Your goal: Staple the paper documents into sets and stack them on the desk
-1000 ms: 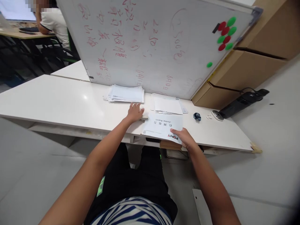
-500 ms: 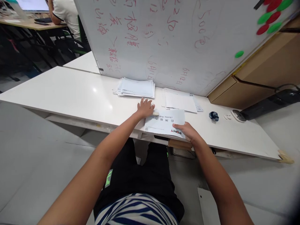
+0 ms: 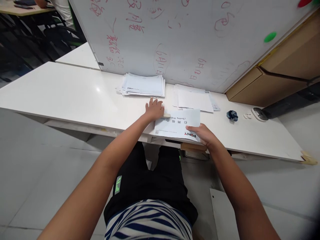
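Beneath my left hand (image 3: 155,110) is a narrow pale object, apparently a stapler (image 3: 165,115); its end sticks out over the left edge of a printed report (image 3: 175,125). The palm covers most of it, and the fingers curve over its far side. My right hand (image 3: 203,134) pinches the report's near right corner, thumb on top and fingers underneath. The report lies at the table's front edge, with its PONY logo toward me. Behind my left hand rests a stack of reports (image 3: 145,85). Another pile of papers (image 3: 195,101) lies behind the held report.
A whiteboard (image 3: 140,43) with red writing stands along the back of the white table (image 3: 75,90). To the right are a dark blue object (image 3: 232,115), a small white item (image 3: 247,116), a round-ended device (image 3: 260,114) and cardboard boxes (image 3: 275,80). A person's sleeve (image 3: 63,11) shows at upper left.
My view has shifted slightly, so the table sits higher in the picture. Both hands keep the same place on the report and the stapler, with little visible movement.
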A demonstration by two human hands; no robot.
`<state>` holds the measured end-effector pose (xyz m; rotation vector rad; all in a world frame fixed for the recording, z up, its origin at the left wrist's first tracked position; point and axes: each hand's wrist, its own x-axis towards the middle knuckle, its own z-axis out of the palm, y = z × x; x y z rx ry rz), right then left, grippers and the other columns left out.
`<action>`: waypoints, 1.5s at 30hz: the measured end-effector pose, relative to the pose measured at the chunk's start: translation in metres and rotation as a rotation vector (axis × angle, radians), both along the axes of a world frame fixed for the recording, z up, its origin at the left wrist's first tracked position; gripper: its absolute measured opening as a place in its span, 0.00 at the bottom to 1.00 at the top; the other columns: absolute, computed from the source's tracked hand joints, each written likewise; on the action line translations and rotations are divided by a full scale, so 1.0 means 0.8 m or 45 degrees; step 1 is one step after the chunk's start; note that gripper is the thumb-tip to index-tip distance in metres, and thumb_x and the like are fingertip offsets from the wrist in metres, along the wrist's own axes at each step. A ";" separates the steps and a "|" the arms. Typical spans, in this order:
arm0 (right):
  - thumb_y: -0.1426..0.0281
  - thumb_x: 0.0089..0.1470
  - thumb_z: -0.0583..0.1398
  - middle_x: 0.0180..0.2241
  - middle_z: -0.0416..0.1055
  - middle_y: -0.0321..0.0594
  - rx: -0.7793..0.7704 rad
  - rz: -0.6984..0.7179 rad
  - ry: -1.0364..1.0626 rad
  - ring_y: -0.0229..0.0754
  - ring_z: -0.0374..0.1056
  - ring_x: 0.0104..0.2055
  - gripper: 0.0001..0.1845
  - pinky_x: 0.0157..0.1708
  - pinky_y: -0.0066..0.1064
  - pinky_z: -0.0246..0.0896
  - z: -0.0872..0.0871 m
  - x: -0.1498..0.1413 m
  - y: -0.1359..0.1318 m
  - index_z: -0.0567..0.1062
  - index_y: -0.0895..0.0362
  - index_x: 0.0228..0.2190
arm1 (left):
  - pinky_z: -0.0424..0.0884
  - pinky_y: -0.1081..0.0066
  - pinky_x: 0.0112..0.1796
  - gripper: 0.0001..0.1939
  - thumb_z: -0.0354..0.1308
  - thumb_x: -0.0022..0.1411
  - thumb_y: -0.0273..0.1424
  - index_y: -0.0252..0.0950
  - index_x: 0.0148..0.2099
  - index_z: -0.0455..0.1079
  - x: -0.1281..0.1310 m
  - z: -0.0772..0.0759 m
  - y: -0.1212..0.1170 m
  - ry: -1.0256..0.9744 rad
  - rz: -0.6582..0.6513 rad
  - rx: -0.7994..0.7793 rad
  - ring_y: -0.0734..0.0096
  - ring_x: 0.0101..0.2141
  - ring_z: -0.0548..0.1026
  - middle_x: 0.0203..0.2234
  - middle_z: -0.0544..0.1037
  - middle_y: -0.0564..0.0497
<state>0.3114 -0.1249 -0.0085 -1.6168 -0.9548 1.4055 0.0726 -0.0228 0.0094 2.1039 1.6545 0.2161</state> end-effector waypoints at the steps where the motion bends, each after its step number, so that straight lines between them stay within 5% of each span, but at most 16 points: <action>1: 0.69 0.41 0.70 0.43 0.77 0.49 -0.005 -0.001 -0.003 0.50 0.75 0.43 0.25 0.47 0.41 0.71 -0.001 0.001 0.000 0.75 0.62 0.43 | 0.37 0.45 0.61 0.27 0.37 0.66 0.39 0.36 0.65 0.53 0.001 -0.001 -0.001 0.024 -0.009 0.020 0.51 0.66 0.33 0.67 0.46 0.45; 7: 0.69 0.41 0.70 0.43 0.77 0.48 0.001 -0.013 -0.028 0.50 0.74 0.45 0.25 0.50 0.43 0.68 -0.004 0.001 0.000 0.75 0.62 0.43 | 0.21 0.41 0.59 0.24 0.40 0.64 0.35 0.37 0.62 0.56 0.011 -0.003 -0.011 0.140 -0.052 0.255 0.50 0.66 0.28 0.68 0.45 0.46; 24: 0.70 0.42 0.69 0.42 0.78 0.46 -0.003 -0.035 -0.038 0.49 0.75 0.42 0.21 0.48 0.42 0.70 0.001 -0.005 -0.003 0.76 0.60 0.41 | 0.16 0.40 0.57 0.24 0.38 0.66 0.36 0.41 0.63 0.54 0.016 -0.006 -0.008 0.118 -0.046 0.240 0.51 0.65 0.23 0.67 0.45 0.51; 31: 0.70 0.41 0.70 0.43 0.77 0.47 0.014 -0.031 -0.040 0.50 0.74 0.44 0.23 0.50 0.44 0.69 0.000 -0.004 -0.003 0.76 0.61 0.42 | 0.30 0.38 0.60 0.26 0.36 0.66 0.37 0.37 0.63 0.55 0.008 -0.005 -0.002 0.096 -0.066 0.127 0.49 0.66 0.33 0.67 0.49 0.45; 38: 0.69 0.42 0.69 0.43 0.77 0.47 0.020 -0.092 -0.098 0.51 0.74 0.44 0.22 0.48 0.43 0.69 0.006 -0.011 -0.009 0.76 0.61 0.41 | 0.39 0.43 0.61 0.27 0.32 0.67 0.39 0.40 0.65 0.53 -0.001 -0.002 -0.001 -0.080 0.010 0.048 0.52 0.66 0.37 0.66 0.51 0.49; 45: 0.64 0.42 0.69 0.45 0.76 0.47 0.117 -0.375 -0.372 0.53 0.72 0.48 0.22 0.53 0.44 0.65 0.002 0.039 -0.082 0.77 0.60 0.40 | 0.39 0.42 0.61 0.28 0.32 0.67 0.40 0.39 0.66 0.51 0.000 -0.003 -0.002 -0.094 0.030 0.042 0.51 0.66 0.39 0.65 0.53 0.48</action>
